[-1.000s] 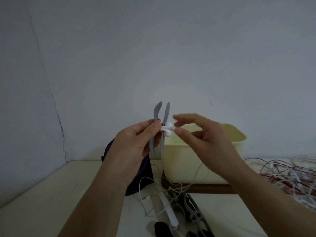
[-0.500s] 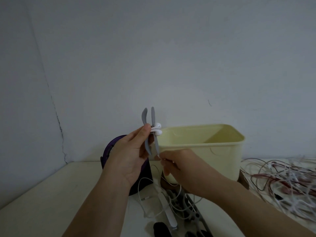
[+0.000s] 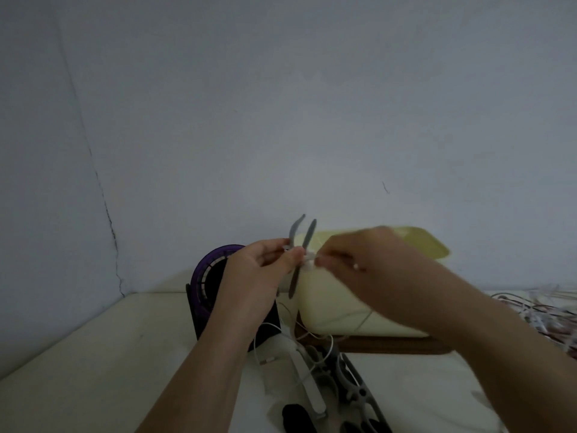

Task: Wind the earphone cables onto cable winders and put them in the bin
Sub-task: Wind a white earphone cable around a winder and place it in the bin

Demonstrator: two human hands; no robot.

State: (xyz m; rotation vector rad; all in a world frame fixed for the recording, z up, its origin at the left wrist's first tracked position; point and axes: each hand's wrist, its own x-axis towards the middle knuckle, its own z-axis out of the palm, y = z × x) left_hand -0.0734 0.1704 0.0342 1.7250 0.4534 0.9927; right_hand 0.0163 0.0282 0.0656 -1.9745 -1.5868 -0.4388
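Winder [image 3: 294, 282] pinched by left hand [image 3: 259, 276] | right hand [image 3: 374, 270] pinches cable [image 3: 308, 263] | bin [image 3: 327, 307] behind hands, fan [image 3: 206, 270] beside

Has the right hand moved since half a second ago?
Yes. The right hand has risen from the base of the pale yellow plastic bin to near its rim, pinching white cable at the middle of the grey forked winder.

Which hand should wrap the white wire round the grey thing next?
Probably the right hand: it pinches the white cable at the grey winder, which the left hand grips.
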